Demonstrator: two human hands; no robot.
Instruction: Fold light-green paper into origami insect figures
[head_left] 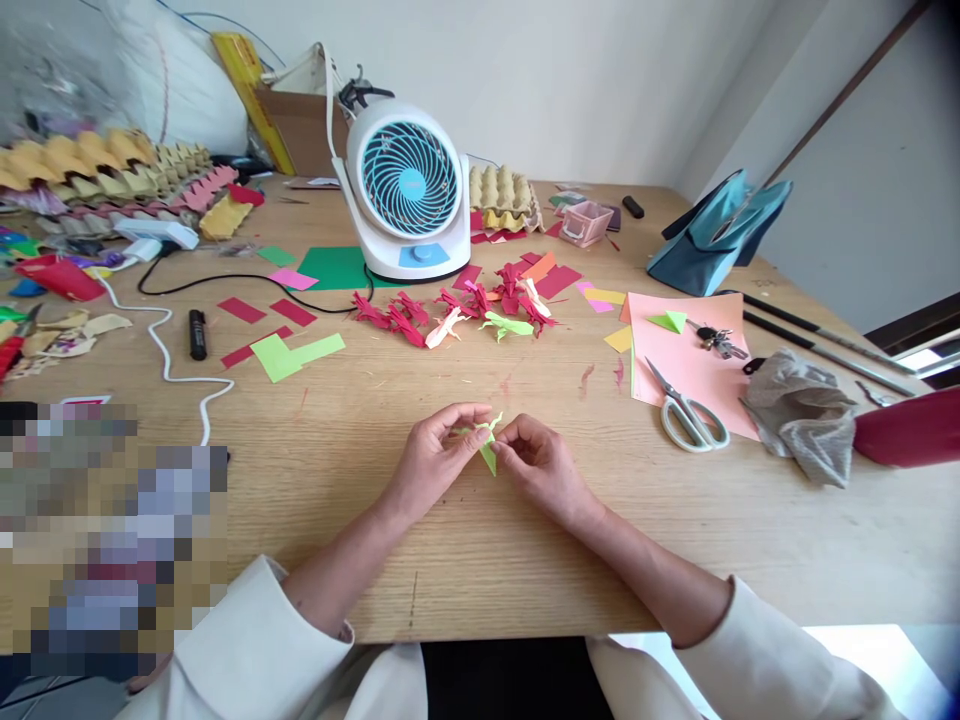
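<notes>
Between my two hands is a small light-green folded paper figure (489, 452), with a pointed end hanging down and thin points sticking up. My left hand (442, 445) pinches it from the left, thumb and fingers closed on it. From the right, my right hand (538, 462) grips its edge with thumb and forefinger. Part of the figure is hidden behind the fingers. Beyond my hands lie several red folded paper figures (401, 318), a pale cream one (445, 328) and another light-green one (507, 326).
A white fan (409, 190) stands at the back. White-handled scissors (686, 410) and keys (718, 341) lie on pink paper (694, 320) at right, near a grey cloth (801, 415). Light-green paper pieces (285, 357), a black marker (197, 335) and a white cable (161, 350) are at left.
</notes>
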